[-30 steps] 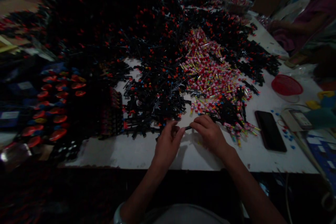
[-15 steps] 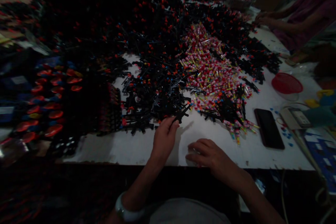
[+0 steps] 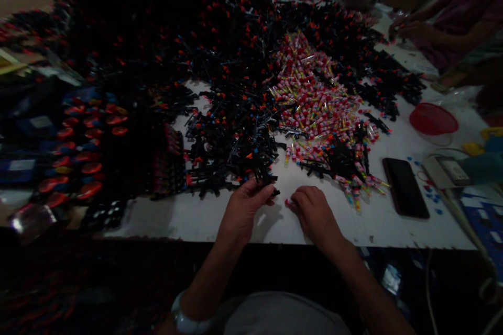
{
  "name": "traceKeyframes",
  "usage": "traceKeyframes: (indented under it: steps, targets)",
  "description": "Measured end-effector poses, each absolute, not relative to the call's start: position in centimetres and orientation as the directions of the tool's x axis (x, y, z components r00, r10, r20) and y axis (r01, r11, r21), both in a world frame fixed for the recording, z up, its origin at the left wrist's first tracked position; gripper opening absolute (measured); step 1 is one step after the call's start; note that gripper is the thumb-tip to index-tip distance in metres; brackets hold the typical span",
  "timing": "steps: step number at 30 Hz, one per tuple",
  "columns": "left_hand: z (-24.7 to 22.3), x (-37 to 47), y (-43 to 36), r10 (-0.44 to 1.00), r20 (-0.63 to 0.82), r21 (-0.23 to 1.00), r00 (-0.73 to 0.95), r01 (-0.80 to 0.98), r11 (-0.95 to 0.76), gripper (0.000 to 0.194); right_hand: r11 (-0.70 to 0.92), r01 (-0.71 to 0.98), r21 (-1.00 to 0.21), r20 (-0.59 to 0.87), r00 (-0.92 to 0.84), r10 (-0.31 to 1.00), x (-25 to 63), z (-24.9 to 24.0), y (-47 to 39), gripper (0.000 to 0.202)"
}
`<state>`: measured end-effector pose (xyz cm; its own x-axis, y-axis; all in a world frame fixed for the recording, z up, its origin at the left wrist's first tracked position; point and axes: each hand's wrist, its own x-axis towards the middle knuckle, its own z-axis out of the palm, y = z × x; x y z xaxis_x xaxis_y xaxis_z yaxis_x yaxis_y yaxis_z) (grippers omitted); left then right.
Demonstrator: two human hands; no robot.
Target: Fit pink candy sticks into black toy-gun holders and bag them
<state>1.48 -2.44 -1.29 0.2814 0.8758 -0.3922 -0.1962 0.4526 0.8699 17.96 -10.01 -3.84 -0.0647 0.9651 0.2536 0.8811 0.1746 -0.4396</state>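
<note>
My left hand [image 3: 243,208] pinches a small black toy gun [image 3: 264,174] above the table's front part, at the near edge of a heap of similar toy guns [image 3: 231,141]. Just to the right, my right hand [image 3: 317,213] is closed in a pinch. A small piece with a red end [image 3: 290,202] pokes out of its fingertips; the rest is hidden, so its kind is unclear. Beyond my right hand lies a pile of small clear tubes [image 3: 314,99] with pink-and-white labels and colourful contents. Several black toy guns [image 3: 314,168] lie at the near side of that pile.
A dark phone [image 3: 405,187] lies on the white table [image 3: 188,222] at right, with a red mesh basket [image 3: 433,119] behind it. Small blue bits [image 3: 434,198] are scattered beside the phone. Rows of orange-red round pieces [image 3: 90,168] stand at left. Another person's hands [image 3: 412,30] work at far right.
My left hand has turned the toy gun and drawn it slightly nearer. My right hand has moved up and closed its fingers round a small red-ended piece. The view has shifted slightly.
</note>
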Motion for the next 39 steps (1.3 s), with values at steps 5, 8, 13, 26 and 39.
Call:
traceKeyframes:
  steps: [5,8,13,26,39]
  targets:
    - [-0.9,1.9,-3.3,0.845,-0.429,0.847,0.320,-0.182,0.499,0.030,0.029,0.622,-0.783,0.169,0.167,0.971,17.1,-3.4,-10.3,0.012]
    - [-0.8,2.3,-3.8,0.849,-0.423,0.847,0.315,-0.194,0.494,0.028,0.025,0.545,-0.838,0.148,0.183,0.972,17.0,-3.4,-10.6,0.016]
    - [-0.8,2.5,-4.2,0.863,-0.414,0.870,0.289,-0.153,0.469,0.026,0.007,0.475,-0.880,0.119,0.207,0.971,16.9,-3.5,-10.8,0.019]
    - [-2.5,3.0,-5.0,0.937,-0.308,0.921,0.163,-0.197,0.337,0.016,-0.063,0.275,-0.960,0.024,0.301,0.953,14.9,-3.7,-10.8,0.019]
    - [-0.7,1.3,-4.5,0.969,-0.183,0.980,0.164,0.115,0.165,0.027,-0.182,0.744,-0.643,0.453,0.561,0.693,21.2,-1.7,-11.4,0.024]
